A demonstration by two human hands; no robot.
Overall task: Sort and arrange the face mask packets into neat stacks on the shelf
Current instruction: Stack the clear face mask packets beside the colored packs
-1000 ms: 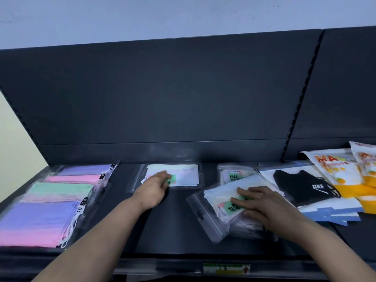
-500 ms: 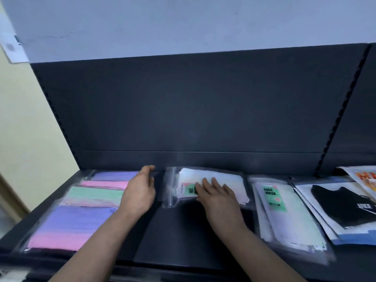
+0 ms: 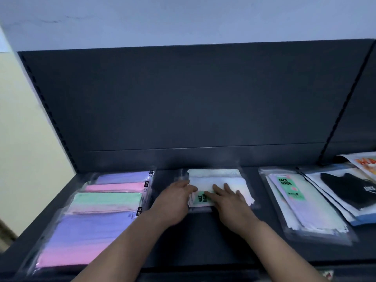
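A clear packet of white masks with a green FACE MASK label (image 3: 217,184) lies at the back middle of the dark shelf (image 3: 203,245), on top of another such packet. My left hand (image 3: 173,198) rests on its left edge with fingers extended. My right hand (image 3: 230,198) presses flat on its top, fingers straight. To the right lies a loose pile of similar white mask packets (image 3: 301,204).
Pastel purple, pink and green mask packs (image 3: 97,216) lie in rows at the left. A black mask packet (image 3: 350,192) and an orange-printed packet (image 3: 366,163) sit at the far right. The shelf's back panel rises just behind the packets.
My left hand moved right from the pastel packs onto the white packet's left edge. My right hand stayed pressing on the packet. The view shifted slightly.
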